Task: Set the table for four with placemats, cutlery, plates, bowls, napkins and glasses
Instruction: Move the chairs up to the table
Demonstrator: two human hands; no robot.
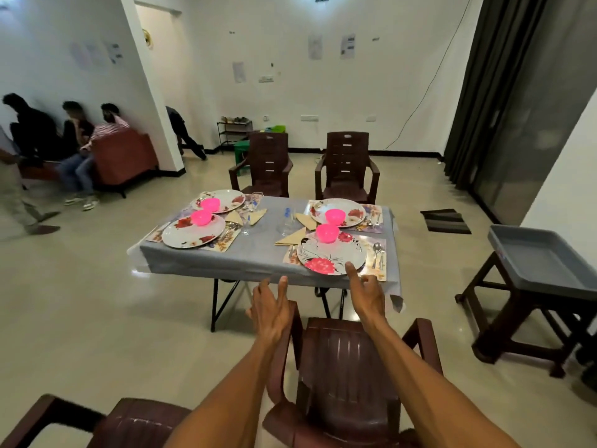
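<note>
I see both arms stretched forward over a brown chair (349, 367), my left hand (271, 310) held flat with fingers straight, my right hand (366, 294) loosely curled and holding nothing, thumb up beside the near right plate (329, 255) on the counter (245, 253).

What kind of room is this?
Probably the dining area of a home or flat: a folding table set with floral plates and pink bowls, plastic armchairs around it, and a sofa with people sitting nearby.
</note>
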